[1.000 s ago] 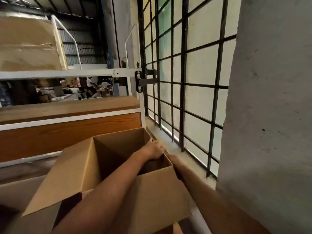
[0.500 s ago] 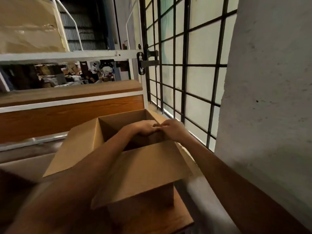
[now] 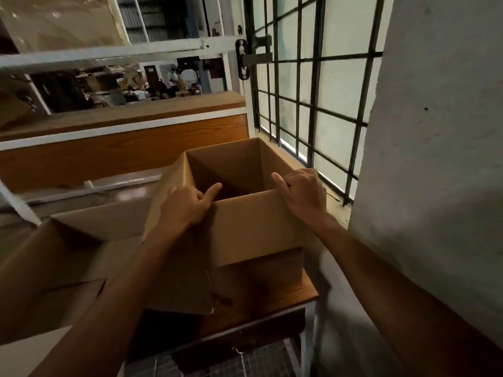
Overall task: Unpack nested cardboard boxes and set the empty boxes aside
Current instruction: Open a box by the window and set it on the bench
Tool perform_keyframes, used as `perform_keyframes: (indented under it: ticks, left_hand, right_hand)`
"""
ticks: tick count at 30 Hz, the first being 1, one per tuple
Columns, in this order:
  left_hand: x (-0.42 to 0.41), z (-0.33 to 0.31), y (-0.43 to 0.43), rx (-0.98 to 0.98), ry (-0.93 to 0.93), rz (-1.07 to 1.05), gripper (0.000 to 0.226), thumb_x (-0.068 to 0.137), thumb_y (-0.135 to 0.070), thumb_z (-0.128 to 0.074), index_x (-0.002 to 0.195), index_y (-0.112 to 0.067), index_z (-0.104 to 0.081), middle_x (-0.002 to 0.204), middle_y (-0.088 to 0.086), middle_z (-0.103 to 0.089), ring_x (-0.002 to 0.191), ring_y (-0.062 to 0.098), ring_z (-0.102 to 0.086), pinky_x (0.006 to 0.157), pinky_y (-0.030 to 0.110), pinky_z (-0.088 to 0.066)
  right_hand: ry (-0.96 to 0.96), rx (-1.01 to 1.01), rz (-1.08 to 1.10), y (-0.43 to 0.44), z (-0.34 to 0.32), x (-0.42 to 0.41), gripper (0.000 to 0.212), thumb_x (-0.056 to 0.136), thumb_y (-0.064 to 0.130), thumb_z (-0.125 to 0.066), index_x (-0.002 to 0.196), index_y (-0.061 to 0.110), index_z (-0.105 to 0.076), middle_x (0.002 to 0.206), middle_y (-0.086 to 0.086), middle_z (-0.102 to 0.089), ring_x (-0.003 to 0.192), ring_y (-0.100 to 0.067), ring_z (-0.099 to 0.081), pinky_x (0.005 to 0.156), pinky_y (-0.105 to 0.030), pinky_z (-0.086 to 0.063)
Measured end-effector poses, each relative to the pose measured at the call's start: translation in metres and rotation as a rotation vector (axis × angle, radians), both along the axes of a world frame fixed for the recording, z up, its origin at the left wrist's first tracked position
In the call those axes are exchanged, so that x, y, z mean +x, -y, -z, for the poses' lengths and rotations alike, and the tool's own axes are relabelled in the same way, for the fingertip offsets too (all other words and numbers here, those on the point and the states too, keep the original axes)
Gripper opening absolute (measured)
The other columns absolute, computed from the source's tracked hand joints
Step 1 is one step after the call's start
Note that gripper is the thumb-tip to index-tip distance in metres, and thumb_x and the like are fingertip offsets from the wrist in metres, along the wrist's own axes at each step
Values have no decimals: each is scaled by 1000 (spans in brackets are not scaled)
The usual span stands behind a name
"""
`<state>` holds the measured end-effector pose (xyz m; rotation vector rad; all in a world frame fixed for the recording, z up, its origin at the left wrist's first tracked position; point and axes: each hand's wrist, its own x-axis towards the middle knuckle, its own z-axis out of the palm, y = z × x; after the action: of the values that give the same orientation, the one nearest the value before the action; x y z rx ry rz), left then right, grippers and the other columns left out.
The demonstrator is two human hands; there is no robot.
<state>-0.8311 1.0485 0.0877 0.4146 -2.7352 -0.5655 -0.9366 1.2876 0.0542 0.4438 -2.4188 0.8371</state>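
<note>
Open box [image 3: 253, 227] upright on table [image 3: 285, 297] corner, near window grille [image 3: 313, 104], flaps folded out. Gripped at near rim by both: left hand [image 3: 185, 205] curled on left corner, index finger straight out over opening; right hand [image 3: 302, 191] curled over right corner, thumb raised. Bigger box [image 3: 54, 254] just beside, on left.

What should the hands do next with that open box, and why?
Probably lift the open box off the small wooden table and set it aside. The left hand and right hand both grip its near rim with curled fingers, the flaps are open, and the inside that shows looks empty, though the bottom is dark.
</note>
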Motion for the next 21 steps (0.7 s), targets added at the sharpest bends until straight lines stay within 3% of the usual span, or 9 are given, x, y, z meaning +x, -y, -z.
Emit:
perform_keyframes:
  ticks: [2, 5, 10, 12, 14, 15, 17, 21]
  left_hand:
    - [-4, 1, -7, 91, -67, 38, 66, 93, -67, -35, 75, -13, -67, 72, 5, -59, 70, 18, -57, 75, 34, -46]
    - [-13, 5, -8, 112, -165, 65, 65, 95, -62, -40, 70, -10, -68, 65, 7, -60, 62, 20, -57, 60, 30, -41]
    - [-17, 13, -3, 80, -267, 13, 50, 101, -47, -42, 67, -16, -62, 60, 0, -53, 57, 12, -49, 59, 28, -34]
    - [-10, 21, -2, 87, -384, 24, 43, 103, -35, -40, 66, -18, -55, 60, -1, -48, 56, 12, -46, 66, 32, -41]
    - [0, 35, 3, 67, -480, 83, 39, 102, -32, -35, 83, -11, -62, 79, 9, -62, 76, 23, -59, 89, 45, -49]
    - [4, 44, 7, 36, -474, 121, 43, 101, -35, -32, 103, -9, -66, 104, 16, -67, 101, 30, -61, 101, 49, -44]
    - [14, 56, 16, -14, -393, 201, 55, 101, -44, -27, 139, -13, -50, 147, 17, -46, 137, 32, -42, 113, 49, -33]
    - [56, 66, 40, 30, -390, 333, 62, 100, -49, -30, 152, -14, -32, 161, 15, -24, 147, 31, -25, 117, 50, -26]
  right_hand:
    - [-13, -34, 30, -1, 1, 5, 59, 94, 60, -41, 71, 16, -73, 83, 2, -70, 94, -17, -59, 83, -37, -46]
    - [-34, -101, 93, -1, 4, 9, 50, 96, 52, -45, 78, 16, -75, 93, 1, -71, 104, -20, -57, 91, -41, -44]
    - [-94, -153, 176, 20, 8, 20, 40, 99, 39, -45, 88, 13, -74, 104, 0, -71, 114, -24, -55, 102, -45, -35]
    - [-74, -137, 218, 27, 13, 25, 42, 100, 40, -41, 97, 13, -73, 114, -2, -68, 123, -25, -49, 108, -45, -30]
    - [-52, -95, 228, 29, 18, 32, 42, 102, 41, -36, 107, 14, -68, 134, -5, -56, 136, -27, -37, 114, -47, -23]
    - [-37, -73, 228, 29, 19, 38, 40, 102, 41, -35, 111, 17, -66, 145, -7, -47, 142, -29, -29, 115, -50, -20]
    - [35, -47, 229, 31, 19, 55, 37, 101, 41, -36, 124, 22, -58, 157, -8, -29, 148, -31, -14, 115, -55, -16]
    - [100, 12, 229, 50, 25, 110, 53, 93, 48, -50, 142, 29, -42, 161, -9, -21, 149, -31, -11, 118, -55, -10]
